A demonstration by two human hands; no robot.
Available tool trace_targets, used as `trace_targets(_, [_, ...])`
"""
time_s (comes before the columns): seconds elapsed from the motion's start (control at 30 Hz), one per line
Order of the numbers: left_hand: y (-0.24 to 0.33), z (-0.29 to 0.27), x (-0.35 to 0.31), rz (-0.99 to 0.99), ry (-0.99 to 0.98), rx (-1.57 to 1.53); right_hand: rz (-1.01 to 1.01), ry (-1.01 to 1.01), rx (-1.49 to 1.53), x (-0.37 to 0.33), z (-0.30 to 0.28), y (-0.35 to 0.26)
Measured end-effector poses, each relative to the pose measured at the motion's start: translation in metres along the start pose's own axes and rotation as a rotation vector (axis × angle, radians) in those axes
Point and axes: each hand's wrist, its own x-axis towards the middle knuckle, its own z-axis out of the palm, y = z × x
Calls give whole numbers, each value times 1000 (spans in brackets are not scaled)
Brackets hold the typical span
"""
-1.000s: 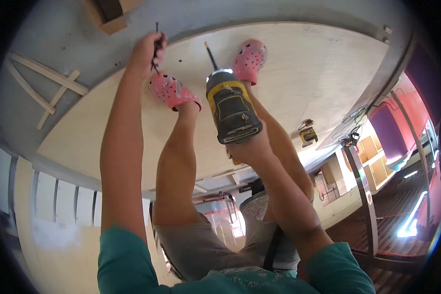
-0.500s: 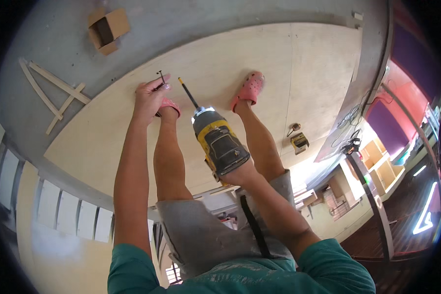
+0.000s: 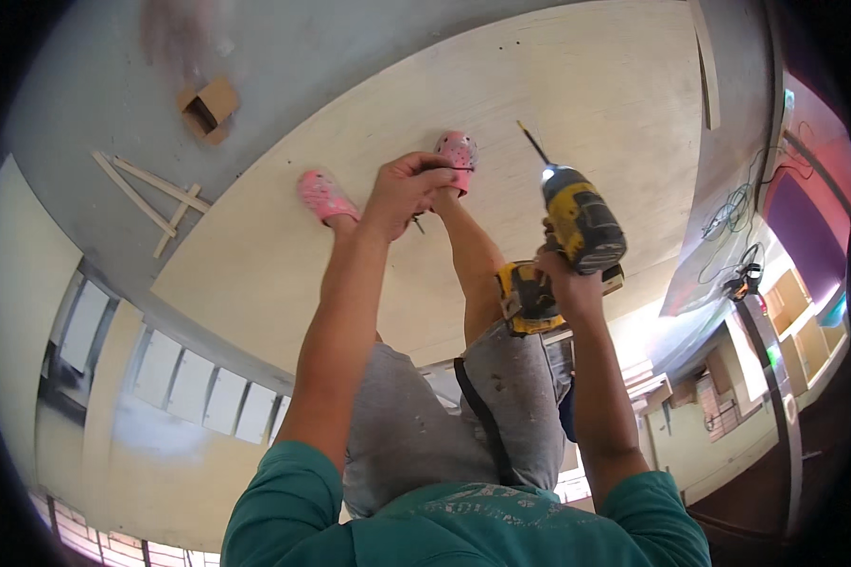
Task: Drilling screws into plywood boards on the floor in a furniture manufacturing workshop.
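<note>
My left hand (image 3: 399, 200) reaches forward above the pale board (image 3: 577, 80), wrist bent inward, thumb and fingers pinching a dark screw (image 3: 462, 169) that lies nearly level, pointing right; a slim dark tip (image 3: 419, 224) shows below the palm. My right hand (image 3: 572, 283) curls its fingers round the yellow-and-black drill (image 3: 581, 213), just above my thigh; its long axis slants forward and left, bit (image 3: 532, 143) foremost. The cardboard box (image 3: 221, 99) gapes on the grey floor (image 3: 85, 99), its inside too dark to tell.
</note>
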Motion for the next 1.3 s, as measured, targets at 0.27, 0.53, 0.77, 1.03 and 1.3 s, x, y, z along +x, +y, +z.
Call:
trace_targets(0.27, [-1,39,56,-138,-65,-39,165,67,278,-25,-34,-4])
trace_targets(0.53, [18,25,95,-113,16,12,112,-31,259,-29,16,-4])
trace_targets(0.77, [23,-14,98,-205,-34,-196,146,-79,151,-30,46,-17])
trace_targets(1.03, [33,-28,90,-174,14,-211,173,-106,136,-31,58,-34])
trace_targets(1.3, [26,-31,84,-200,-54,-276,208,-81,82,-23,76,-49])
